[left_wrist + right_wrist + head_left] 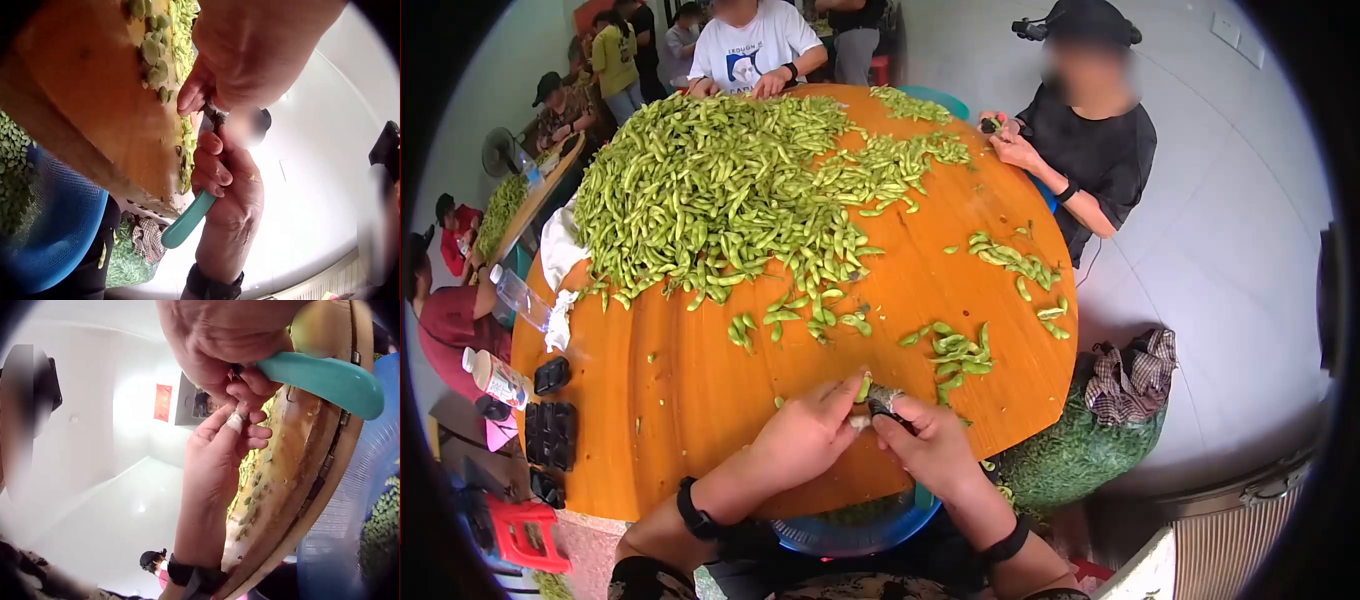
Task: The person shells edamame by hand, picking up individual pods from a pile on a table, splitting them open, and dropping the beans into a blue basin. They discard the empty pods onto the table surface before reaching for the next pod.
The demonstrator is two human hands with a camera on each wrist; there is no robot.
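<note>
Over the near edge of the wooden table (700,400), my two hands meet. My left hand (800,440) pinches a green bean pod (864,388) between thumb and finger; one of its fingers wears a white wrapping (235,421). My right hand (935,448) grips a tool with a smooth teal handle (187,220), which sticks out below the palm. The tool's dark, metallic end lies close to the pod, partly hidden by fingers, so I cannot tell its kind. Below the table edge sits a blue mesh basket (87,225) with shelled green beans (382,528).
A big heap of pods (710,190) covers the far left; loose pods (960,355) lie right of my hands. Black boxes (550,435) and bottles (498,378) line the left edge. A full bag (1075,450) stands at right. People (1090,130) sit around the table.
</note>
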